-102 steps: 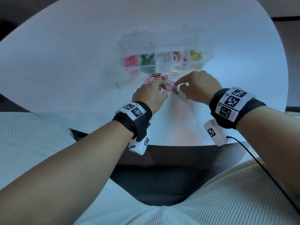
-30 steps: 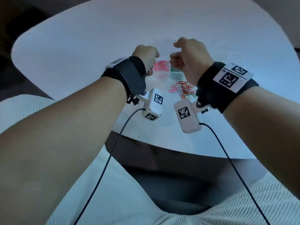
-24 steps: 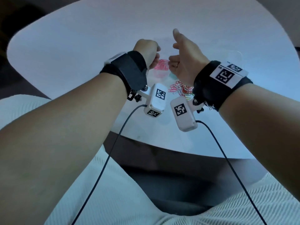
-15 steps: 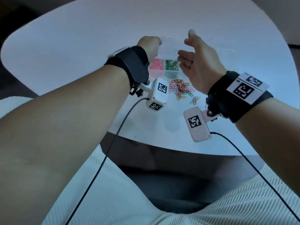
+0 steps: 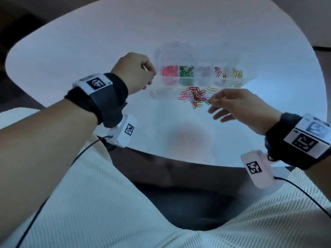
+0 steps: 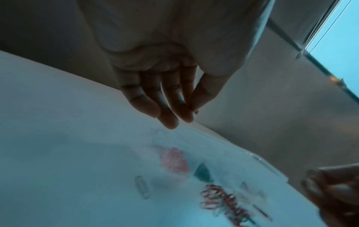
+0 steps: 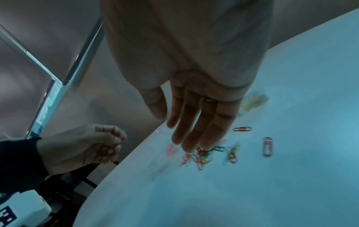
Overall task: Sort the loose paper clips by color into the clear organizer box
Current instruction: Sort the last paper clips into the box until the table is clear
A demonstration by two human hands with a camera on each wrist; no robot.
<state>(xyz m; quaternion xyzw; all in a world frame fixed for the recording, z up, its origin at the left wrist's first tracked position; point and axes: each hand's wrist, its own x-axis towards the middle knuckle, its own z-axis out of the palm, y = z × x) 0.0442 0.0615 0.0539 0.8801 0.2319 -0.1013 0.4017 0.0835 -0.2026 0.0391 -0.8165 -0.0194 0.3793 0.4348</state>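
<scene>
The clear organizer box [image 5: 206, 58] lies on the white table, with pink [image 5: 169, 71], green [image 5: 186, 71], pale, red and yellow [image 5: 237, 73] clips in separate compartments. In front of it lies a mixed pile of loose clips [image 5: 194, 96], blurred in the left wrist view [image 6: 223, 202]. My left hand [image 5: 149, 76] hovers at the box's left end, its fingers curled and thumb tip against the fingertips [image 6: 186, 118]; I see nothing between them. My right hand [image 5: 215, 108] hangs just right of the pile with straight, spread fingers [image 7: 186, 138] and holds nothing.
One pale clip [image 5: 152, 94] lies apart, left of the pile. In the right wrist view a red clip [image 7: 241, 129] and another single clip [image 7: 267, 146] lie right of the pile. The table's near edge [image 5: 179, 158] runs just above my lap.
Both hands were raised over the box's left compartments a second ago. The right hand opened and came down to the right of the pile. The left hand drew back to the box's left end.
</scene>
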